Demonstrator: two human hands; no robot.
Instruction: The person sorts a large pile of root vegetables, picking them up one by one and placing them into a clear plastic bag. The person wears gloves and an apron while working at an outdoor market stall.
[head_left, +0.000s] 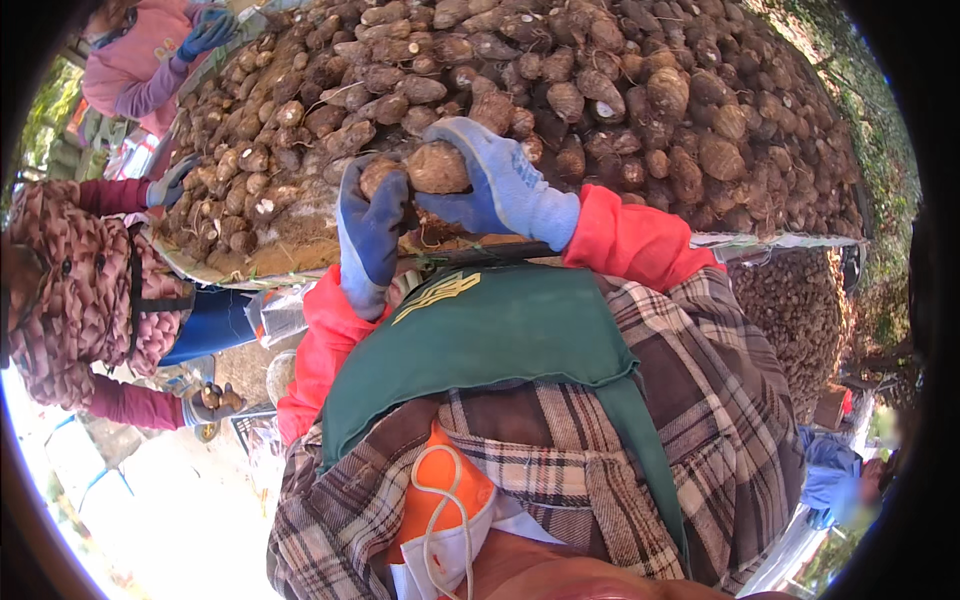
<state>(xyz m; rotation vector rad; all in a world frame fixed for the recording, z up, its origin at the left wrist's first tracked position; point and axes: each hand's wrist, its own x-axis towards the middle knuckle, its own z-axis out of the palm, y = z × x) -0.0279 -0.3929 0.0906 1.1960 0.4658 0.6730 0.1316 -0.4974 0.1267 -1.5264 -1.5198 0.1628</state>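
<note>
Both my hands wear blue work gloves and meet over the front edge of a heap of brown taro corms (420, 90). In my left hand (371, 232) is a small rounded taro corm (379, 174), gripped between thumb and fingers. My right hand (499, 176) closes around a larger, rounder corm (437, 167), its thumb below and fingers above. The two corms are side by side, almost touching; whether they touch I cannot tell. Red sleeves (630, 236) cover my forearms, and a green apron (487, 330) hangs just below my hands.
The heap rests on a raised surface with a front edge (517, 251). At left, one co-worker (97, 277) has a gloved hand (172, 184) on the corms and holds some in the other (214, 403). Another person (135, 67) stands farther off. More corms (787, 322) lie at right.
</note>
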